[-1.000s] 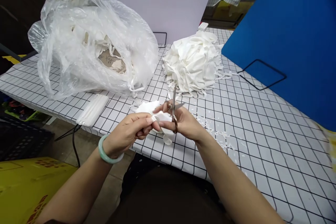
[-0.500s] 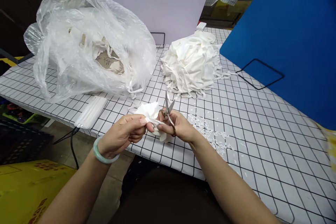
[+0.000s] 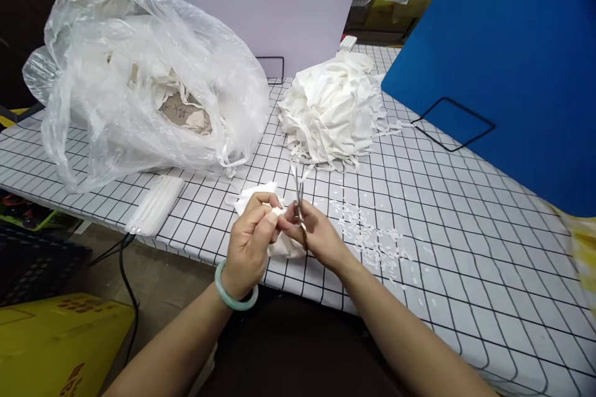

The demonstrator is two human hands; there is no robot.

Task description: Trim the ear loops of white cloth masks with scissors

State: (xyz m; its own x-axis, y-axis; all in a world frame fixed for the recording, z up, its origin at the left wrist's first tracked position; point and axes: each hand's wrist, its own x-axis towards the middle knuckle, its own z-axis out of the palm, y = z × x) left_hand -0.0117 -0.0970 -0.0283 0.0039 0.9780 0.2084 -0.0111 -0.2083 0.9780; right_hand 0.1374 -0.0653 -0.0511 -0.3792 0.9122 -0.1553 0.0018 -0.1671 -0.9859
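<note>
My left hand [image 3: 254, 242], with a pale green bangle on the wrist, pinches a white fabric piece [image 3: 261, 193] just above the table's near edge. My right hand [image 3: 316, 232] grips small scissors [image 3: 298, 195], blades pointing up and nearly closed, right against that white piece. The two hands touch each other. Part of the white piece is hidden under my fingers.
A heap of white fabric pieces [image 3: 333, 108] lies behind the hands, a clear plastic bag [image 3: 139, 80] of more pieces at left. White trimmings [image 3: 367, 239] are scattered on the grid-patterned table [image 3: 465, 223]. A flat white pack [image 3: 151, 205] lies at the left edge. A blue board [image 3: 503, 56] stands right.
My left hand moved right and closed in against the right hand. The scissor blades went from spread apart to nearly closed. The view shifted slightly.
</note>
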